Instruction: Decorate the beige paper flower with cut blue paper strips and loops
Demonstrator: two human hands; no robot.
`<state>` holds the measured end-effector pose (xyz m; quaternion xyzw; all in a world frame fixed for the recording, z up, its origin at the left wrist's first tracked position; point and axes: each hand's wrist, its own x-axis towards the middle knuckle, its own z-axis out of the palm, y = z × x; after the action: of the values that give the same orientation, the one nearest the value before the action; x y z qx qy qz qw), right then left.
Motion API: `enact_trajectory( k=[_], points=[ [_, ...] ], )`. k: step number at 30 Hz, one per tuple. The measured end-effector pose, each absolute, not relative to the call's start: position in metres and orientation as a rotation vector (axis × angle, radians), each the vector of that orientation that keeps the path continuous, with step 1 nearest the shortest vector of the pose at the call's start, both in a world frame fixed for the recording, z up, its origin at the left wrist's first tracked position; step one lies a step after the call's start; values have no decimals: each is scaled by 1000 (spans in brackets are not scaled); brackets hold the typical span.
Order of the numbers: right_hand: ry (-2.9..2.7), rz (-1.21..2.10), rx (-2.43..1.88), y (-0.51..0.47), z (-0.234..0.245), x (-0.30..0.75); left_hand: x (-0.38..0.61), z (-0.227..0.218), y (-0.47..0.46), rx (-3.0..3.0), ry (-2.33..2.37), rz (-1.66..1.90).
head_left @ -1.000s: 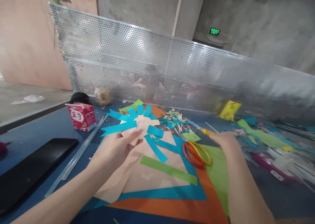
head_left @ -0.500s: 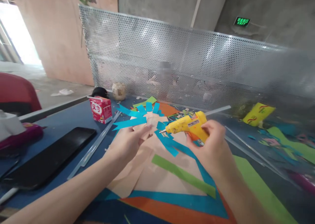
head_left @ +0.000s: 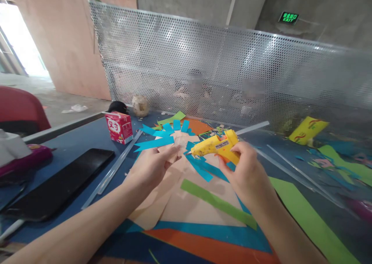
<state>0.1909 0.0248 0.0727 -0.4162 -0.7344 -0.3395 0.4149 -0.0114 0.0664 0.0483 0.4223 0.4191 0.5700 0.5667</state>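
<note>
Aiming a yellow glue gun (head_left: pixel 213 146) leftward, the right hand (head_left: pixel 247 163) has its fingers wrapped about the handle; whether one is squeezing, I cannot tell. The left hand (head_left: pixel 151 165) pinches a pale paper cutout (head_left: pixel 180 139), thumb on top, just left of the gun, probably to steady it near the tip. Blue strips (head_left: pixel 157 143) fan out from the cutout; whether the tip touches paper is unclear. A glue stick (head_left: pixel 253 127) pokes out behind the gun, presumably as its feed. The left forearm (head_left: pixel 95 213) reaches in from lower left of the gun, the right forearm (head_left: pixel 287 221) from lower right, so the hands meet from opposite sides. Below the gun, a green strip (head_left: pixel 216 203) lies slantwise on pale paper (head_left: pixel 177 202).
</note>
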Motion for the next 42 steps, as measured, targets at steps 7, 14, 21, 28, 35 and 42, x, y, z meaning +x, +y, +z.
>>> enact_trajectory(
  k=[7, 14, 21, 28, 35, 42],
  points=[
    [-1857, -903, -1063, 25, 74, 192, -13, 47, 67, 992, 976, 1312],
    [-1846, -903, -1080, 26, 74, 193, -13, 48, 67, 973, 973, 1312],
    [-1858, -921, -1081, 25, 76, 194, -12, 51, 67, 948, 953, 1327],
    [-1887, -955, -1086, 22, 79, 192, -12, 50, 68, 965, 889, 1350],
    [-1874, -999, -1084, 24, 78, 192, -13, 50, 68, 1008, 931, 1335],
    [-1868, -946, -1126, 24, 77, 192, -11, 48, 64, 1049, 999, 1354]
  ],
)
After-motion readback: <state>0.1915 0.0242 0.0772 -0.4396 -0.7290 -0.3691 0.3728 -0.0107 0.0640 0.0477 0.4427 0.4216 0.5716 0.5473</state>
